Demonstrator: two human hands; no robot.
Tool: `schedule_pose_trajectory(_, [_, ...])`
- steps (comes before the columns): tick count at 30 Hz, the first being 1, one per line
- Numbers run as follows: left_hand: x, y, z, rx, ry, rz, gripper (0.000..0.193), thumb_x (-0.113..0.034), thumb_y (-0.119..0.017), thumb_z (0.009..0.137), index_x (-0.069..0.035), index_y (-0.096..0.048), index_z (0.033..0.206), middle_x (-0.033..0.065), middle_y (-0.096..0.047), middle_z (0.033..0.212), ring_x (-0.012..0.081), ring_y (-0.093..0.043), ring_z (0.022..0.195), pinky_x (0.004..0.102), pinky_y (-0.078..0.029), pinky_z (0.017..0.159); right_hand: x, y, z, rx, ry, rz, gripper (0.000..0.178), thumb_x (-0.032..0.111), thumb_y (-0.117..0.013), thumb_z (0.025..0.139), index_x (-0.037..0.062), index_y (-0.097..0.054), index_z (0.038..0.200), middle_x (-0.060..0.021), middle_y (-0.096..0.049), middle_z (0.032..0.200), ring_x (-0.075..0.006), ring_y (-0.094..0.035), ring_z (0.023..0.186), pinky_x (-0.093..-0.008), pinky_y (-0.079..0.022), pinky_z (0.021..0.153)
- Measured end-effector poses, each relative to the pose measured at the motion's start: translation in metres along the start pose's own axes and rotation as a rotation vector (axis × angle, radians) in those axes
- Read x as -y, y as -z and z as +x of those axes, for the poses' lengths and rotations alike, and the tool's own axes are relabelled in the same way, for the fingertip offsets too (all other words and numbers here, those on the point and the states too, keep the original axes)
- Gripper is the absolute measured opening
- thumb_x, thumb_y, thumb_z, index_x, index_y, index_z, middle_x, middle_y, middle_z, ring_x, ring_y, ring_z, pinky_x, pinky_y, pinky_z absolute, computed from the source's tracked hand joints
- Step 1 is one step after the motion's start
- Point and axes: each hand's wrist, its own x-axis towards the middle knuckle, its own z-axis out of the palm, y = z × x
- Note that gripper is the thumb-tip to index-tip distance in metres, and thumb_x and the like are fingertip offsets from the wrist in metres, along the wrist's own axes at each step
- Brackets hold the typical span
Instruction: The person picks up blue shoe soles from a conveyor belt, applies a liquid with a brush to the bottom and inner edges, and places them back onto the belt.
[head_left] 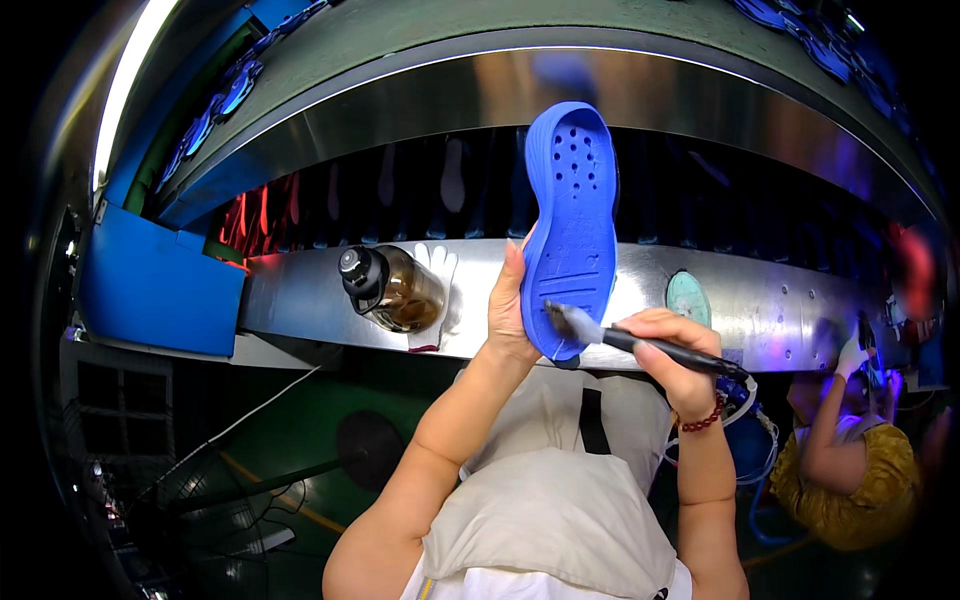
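A blue shoe sole [572,225] with raised side walls and a cluster of small holes at its far end stands out above the metal ledge. My left hand [510,310] grips it along the left edge near the heel, thumb upward. In my right hand [675,360] is a brush [625,342] with a black handle, a cable or tube trailing from its back end. Its bristles touch the inside of the sole's heel. A dark red bead bracelet circles my right wrist.
On the metal ledge [755,310] stand a dark bottle [400,288], a white glove [437,270] partly behind it, and a pale green sole-shaped piece [688,297]. Beyond runs a green conveyor belt [480,22] carrying blue pieces. A co-worker [850,455] works at the right.
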Motion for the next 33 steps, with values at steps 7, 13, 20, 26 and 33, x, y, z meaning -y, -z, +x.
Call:
schedule_pose_trajectory(7, [-0.017, -0.016, 0.004, 0.190, 0.085, -0.100, 0.073, -0.052, -0.047, 0.081, -0.002, -0.028, 0.131, 0.0130, -0.047, 0.121, 0.0222, -0.050, 0.108, 0.0362, -0.041, 0.093, 0.013, 0.014, 0.014, 0.119, 0.140, -0.083, 0.020, -0.006, -0.063, 0.066, -0.0032, -0.062, 0.086, -0.0155, -0.064, 0.088, -0.0240, -0.061, 0.086, -0.0314, -0.047, 0.079])
schedule_pose_trajectory(13, [-0.027, -0.030, 0.009, 0.208, 0.103, -0.065, 0.075, -0.054, -0.047, 0.079, -0.001, -0.031, 0.129, 0.0151, -0.047, 0.121, 0.0236, -0.050, 0.108, 0.0375, -0.041, 0.092, 0.029, 0.013, 0.023, 0.226, 0.156, -0.268, 0.017, -0.002, -0.066, 0.066, -0.0012, -0.064, 0.083, -0.0135, -0.064, 0.086, -0.0232, -0.062, 0.083, -0.0313, -0.048, 0.076])
schedule_pose_trajectory(20, [-0.036, -0.030, 0.012, 0.192, 0.375, -0.186, 0.066, -0.052, -0.044, 0.082, 0.000, -0.041, 0.122, 0.0166, -0.053, 0.114, 0.0265, -0.055, 0.101, 0.0432, -0.045, 0.086, 0.042, 0.013, 0.024, 0.546, 0.224, -0.061, 0.020, -0.001, -0.070, 0.065, -0.0039, -0.064, 0.085, -0.0171, -0.064, 0.084, -0.0264, -0.062, 0.084, -0.0331, -0.049, 0.076])
schedule_pose_trajectory(26, [-0.034, -0.043, 0.013, 0.217, 0.580, 0.255, 0.061, -0.042, -0.048, 0.085, 0.004, -0.039, 0.124, 0.0170, -0.049, 0.119, 0.0236, -0.051, 0.107, 0.0346, -0.041, 0.093, 0.070, 0.020, 0.041, 0.848, 0.093, -0.582, 0.020, 0.002, -0.067, 0.069, 0.0013, -0.064, 0.089, -0.0125, -0.064, 0.091, -0.0245, -0.062, 0.087, -0.0312, -0.050, 0.076])
schedule_pose_trajectory(33, [-0.027, -0.036, 0.015, 0.224, 0.787, 0.333, 0.062, -0.040, -0.051, 0.084, 0.004, -0.037, 0.125, 0.0182, -0.047, 0.120, 0.0231, -0.051, 0.108, 0.0344, -0.040, 0.093, 0.067, 0.035, 0.041, 0.875, 0.064, -0.715, 0.020, 0.004, -0.064, 0.069, 0.0056, -0.063, 0.089, -0.0116, -0.064, 0.089, -0.0260, -0.061, 0.082, -0.0327, -0.048, 0.068])
